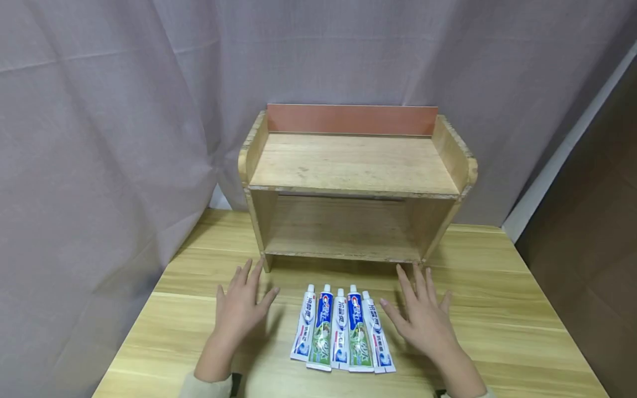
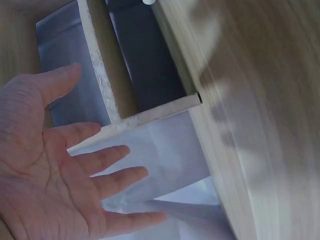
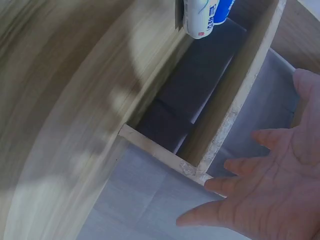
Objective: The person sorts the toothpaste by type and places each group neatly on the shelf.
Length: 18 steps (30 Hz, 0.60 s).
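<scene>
Several toothpaste tubes [image 1: 340, 331] lie side by side in a row on the wooden table, caps toward the shelf. White-and-blue ones alternate with blue-and-green ones such as the tube [image 1: 322, 331] second from left. To the left of the row my left hand [image 1: 241, 309] hovers with fingers spread, holding nothing. My right hand [image 1: 423, 320] is likewise spread on the other side, apart from the tubes. Both palms show bare in the wrist views, the left palm [image 2: 45, 175] and the right palm [image 3: 280, 185]. At the top of the right wrist view are partial tubes [image 3: 200, 20].
Behind the tubes stands a two-tier wooden shelf [image 1: 353, 166] with a reddish-brown back strip [image 1: 352, 119]. No items show on its boards. A grey curtain [image 1: 124, 110] hangs behind and left of the table [image 1: 497, 309]; a dark brown surface [image 1: 587, 221] flanks the right.
</scene>
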{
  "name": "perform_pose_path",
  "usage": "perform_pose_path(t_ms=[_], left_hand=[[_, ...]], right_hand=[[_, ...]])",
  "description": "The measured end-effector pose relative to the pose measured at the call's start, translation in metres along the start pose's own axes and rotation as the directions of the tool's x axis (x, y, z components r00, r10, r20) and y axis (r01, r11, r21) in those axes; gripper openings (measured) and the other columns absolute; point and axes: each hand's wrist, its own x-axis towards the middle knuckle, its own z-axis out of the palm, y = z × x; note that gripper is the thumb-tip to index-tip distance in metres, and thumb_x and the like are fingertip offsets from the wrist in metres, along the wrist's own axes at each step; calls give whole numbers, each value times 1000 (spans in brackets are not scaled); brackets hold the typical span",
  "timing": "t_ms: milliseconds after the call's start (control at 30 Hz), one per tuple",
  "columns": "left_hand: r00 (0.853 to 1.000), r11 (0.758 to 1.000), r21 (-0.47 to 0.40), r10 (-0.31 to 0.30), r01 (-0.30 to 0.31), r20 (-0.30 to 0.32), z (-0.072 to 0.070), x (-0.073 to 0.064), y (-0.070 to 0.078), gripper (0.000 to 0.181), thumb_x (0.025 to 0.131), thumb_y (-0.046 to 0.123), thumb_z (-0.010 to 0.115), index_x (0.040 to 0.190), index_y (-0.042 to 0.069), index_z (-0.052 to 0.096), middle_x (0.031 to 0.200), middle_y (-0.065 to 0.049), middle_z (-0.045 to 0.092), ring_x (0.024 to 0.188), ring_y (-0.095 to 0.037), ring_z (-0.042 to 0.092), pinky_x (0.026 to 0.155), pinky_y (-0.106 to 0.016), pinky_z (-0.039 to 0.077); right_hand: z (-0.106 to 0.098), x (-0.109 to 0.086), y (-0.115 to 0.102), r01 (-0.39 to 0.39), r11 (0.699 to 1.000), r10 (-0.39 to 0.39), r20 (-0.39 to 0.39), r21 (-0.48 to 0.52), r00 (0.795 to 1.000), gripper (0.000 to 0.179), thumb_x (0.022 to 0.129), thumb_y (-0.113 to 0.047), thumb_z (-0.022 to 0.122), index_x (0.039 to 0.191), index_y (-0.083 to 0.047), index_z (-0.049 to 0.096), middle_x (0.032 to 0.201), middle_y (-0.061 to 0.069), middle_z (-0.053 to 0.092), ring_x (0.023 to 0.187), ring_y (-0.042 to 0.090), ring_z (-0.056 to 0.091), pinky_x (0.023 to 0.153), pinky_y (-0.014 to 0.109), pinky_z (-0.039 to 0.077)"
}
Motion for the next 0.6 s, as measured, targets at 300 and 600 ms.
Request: perform_pose_path(t_ms=[300,600], left_hand=[[998,1000,-20,22,-23,-62,-11,10,-4,69,97,54,59,153,16,44,155,-14,43,135,-42,47,108,-78,30],[991,997,-64,38,-46,-129,-18,20,-10,68,96,47,63,151,10,46,152,-16,46,129,-43,53,95,-66,52]], right_hand=[[-4,6,-1,82,993,-70,-133,80,989,79,95,-44,66,156,-7,34,160,26,26,139,54,32,107,80,28],[0,5,-2,103,991,-91,-133,90,987,75,96,-42,66,154,-4,37,158,27,30,136,54,37,110,74,32]])
